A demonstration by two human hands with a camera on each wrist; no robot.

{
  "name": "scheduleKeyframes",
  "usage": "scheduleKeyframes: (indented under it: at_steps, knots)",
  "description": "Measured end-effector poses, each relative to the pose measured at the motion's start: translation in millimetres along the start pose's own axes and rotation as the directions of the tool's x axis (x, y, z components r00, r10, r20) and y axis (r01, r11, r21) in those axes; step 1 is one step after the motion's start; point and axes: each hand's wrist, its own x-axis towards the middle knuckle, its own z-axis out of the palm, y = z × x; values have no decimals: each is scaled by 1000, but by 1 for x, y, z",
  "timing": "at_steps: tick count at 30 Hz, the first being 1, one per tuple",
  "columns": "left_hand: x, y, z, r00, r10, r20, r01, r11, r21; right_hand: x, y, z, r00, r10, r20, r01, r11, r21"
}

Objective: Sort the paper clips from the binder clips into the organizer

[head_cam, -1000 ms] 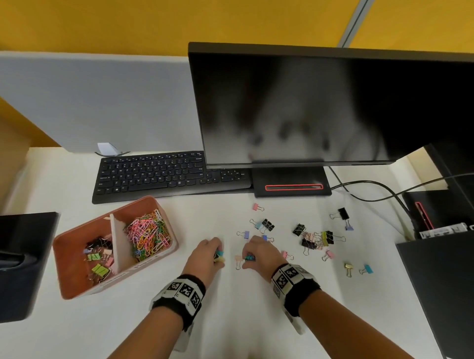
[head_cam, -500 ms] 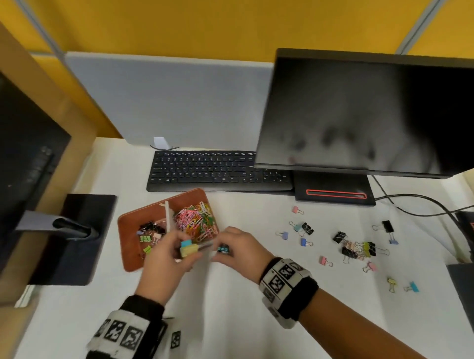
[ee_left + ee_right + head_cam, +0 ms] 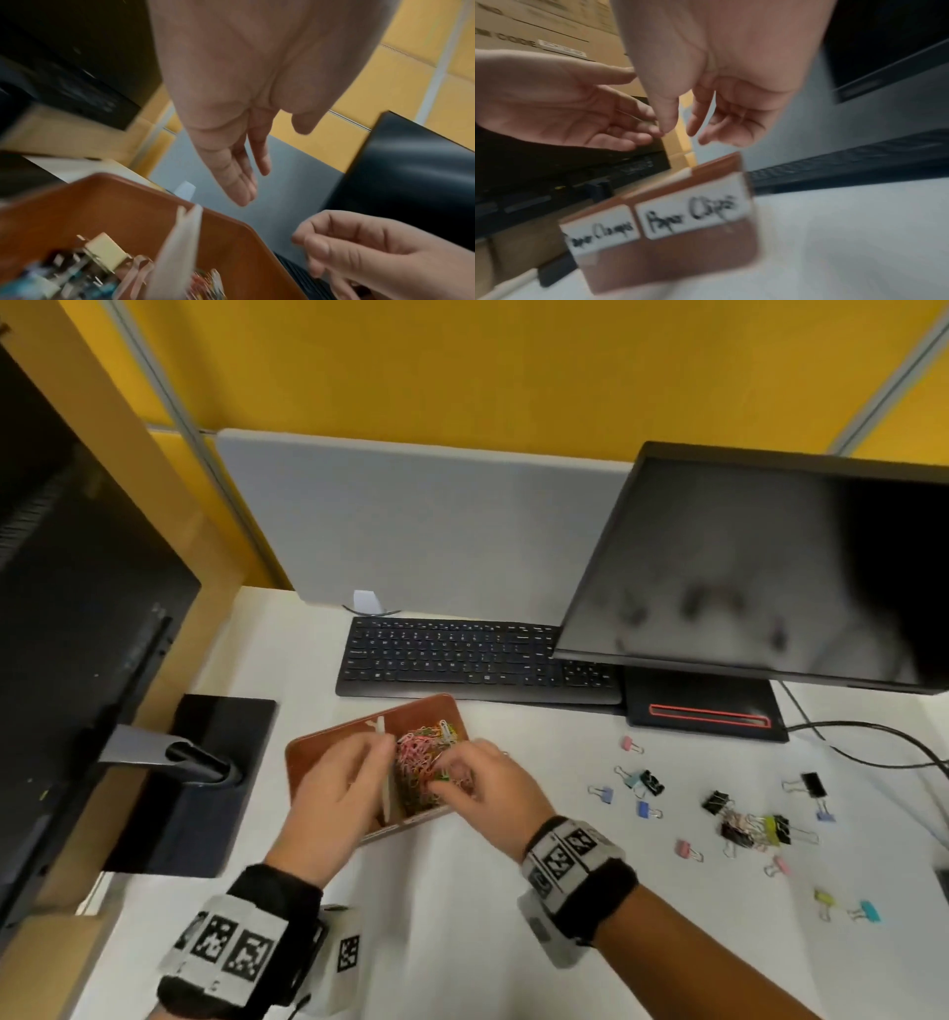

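While both hands are hovering over the organizer (image 3: 328, 752), the left hand (image 3: 336, 793) is spreading empty over the binder-clip side and the right hand (image 3: 477, 778) is relaxing empty above the paper clips (image 3: 418, 757); remaining binder clips (image 3: 750, 824) are lying right, best gathered into the left compartment only.

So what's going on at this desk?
A person is sorting clips into a brown organizer. Both hands hover over it: the left hand is open above the divider, the right hand loosely open over the paper clips. Neither holds anything. Many binder clips lie loose on the desk.
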Motion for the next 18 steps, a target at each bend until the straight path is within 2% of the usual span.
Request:
scheduleKeyframes:
  at_steps: [2, 4, 8, 10, 15, 18]
  knots:
    - [2, 3, 32, 991, 98, 95, -107, 989, 98, -24, 39, -21, 988, 117, -97, -121, 992, -35]
    - [3, 1, 70, 964, 136, 228, -168, 977, 130, -48, 81, -41, 952, 242, -187, -256, 965, -53]
    - [6, -1, 148, 868, 226, 441, -328, 929, 169, -79, 146, -75, 884, 412, -220, -453, 871, -189]
    - [11, -5, 181, 822, 213, 529, -372, 903, 215, -82, 164, -86, 877, 444, -185, -478, 846, -237]
    - [22, -23, 234, 753, 69, 654, -389, 849, 359, -76, 186, -93, 896, 444, 13, -418, 853, -314]
    - [28, -27, 244, 763, 51, 644, -401, 819, 410, -76, 194, -89, 911, 413, 4, -394, 871, -295]
